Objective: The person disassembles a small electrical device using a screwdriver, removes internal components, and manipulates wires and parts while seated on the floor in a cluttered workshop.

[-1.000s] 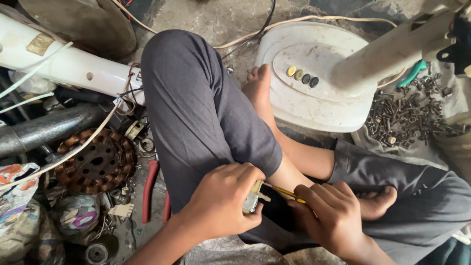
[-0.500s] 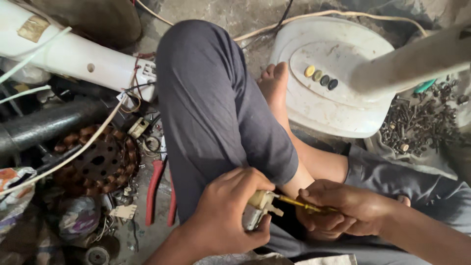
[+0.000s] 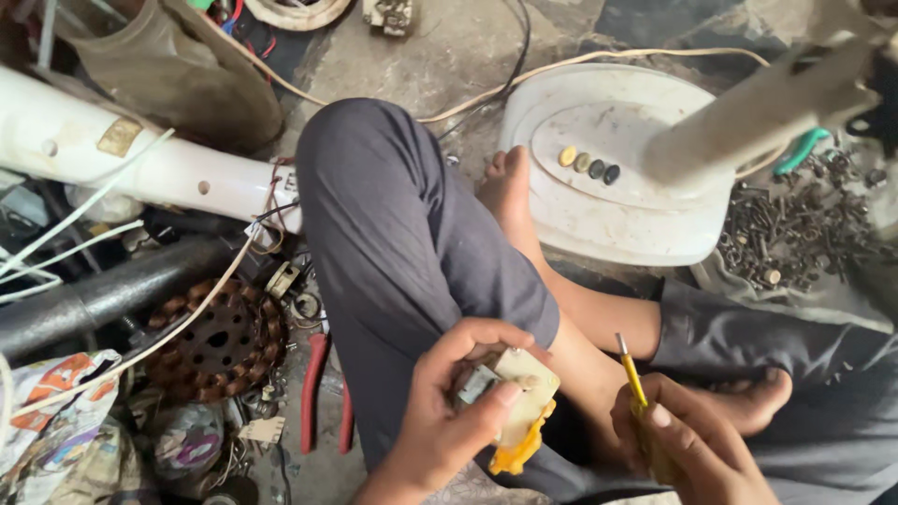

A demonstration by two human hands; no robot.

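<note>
I sit on the floor with one knee raised, in grey trousers. My left hand point(image 3: 449, 411) holds a small beige electrical part point(image 3: 514, 393) with a metal piece and yellow bits hanging under it, just in front of my raised leg. My right hand point(image 3: 687, 444) grips a yellow-handled screwdriver point(image 3: 631, 374), its tip pointing up and away from the part. The two hands are a short gap apart.
A white fan base point(image 3: 608, 178) with several round buttons lies beyond my foot point(image 3: 510, 192). A pile of screws point(image 3: 795, 234) lies at right. At left are a white tube point(image 3: 140, 159), a dark pipe point(image 3: 103, 295), a copper-wound motor stator point(image 3: 220, 341) and red-handled pliers point(image 3: 318, 393).
The screwdriver was against the part, both hands together. Now my right hand has drawn away with the screwdriver upright, and my left hand has turned the part so its flat beige face shows.
</note>
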